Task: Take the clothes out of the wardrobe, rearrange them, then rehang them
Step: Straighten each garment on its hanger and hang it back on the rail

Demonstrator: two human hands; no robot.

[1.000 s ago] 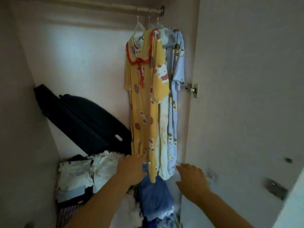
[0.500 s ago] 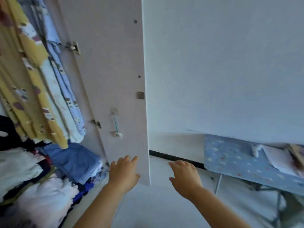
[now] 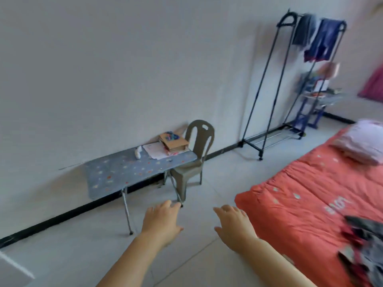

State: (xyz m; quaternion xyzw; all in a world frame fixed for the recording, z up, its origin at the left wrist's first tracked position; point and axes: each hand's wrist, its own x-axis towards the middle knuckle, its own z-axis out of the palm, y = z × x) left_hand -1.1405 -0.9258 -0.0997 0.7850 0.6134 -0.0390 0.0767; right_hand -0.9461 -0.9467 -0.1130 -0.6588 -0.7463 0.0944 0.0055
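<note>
Both hands are empty. The left hand (image 3: 161,221) and right hand (image 3: 234,224) hover side by side over the bare floor, palms down, fingers loosely spread. The task's clothes show only as a blurred dark-and-red heap of clothes (image 3: 364,245) on the near right of the red quilt (image 3: 300,193). The wardrobe is out of view.

The step looks like a turn toward the bed to sort that heap. To do it well, swing on to the right and lift one garment at a time with both hands. Spread each flat on the open quilt left of the heap, well short of the pillow (image 3: 362,141) at the far end.

Half a second ago the wardrobe filled the left of the view, with the left hand by its door edge. Now the view has swung right, and the blue table (image 3: 124,172) – then only at the right edge – sits left of centre, with a chair (image 3: 192,158) and a garment rack (image 3: 269,79) beyond. The hands remain empty.
</note>
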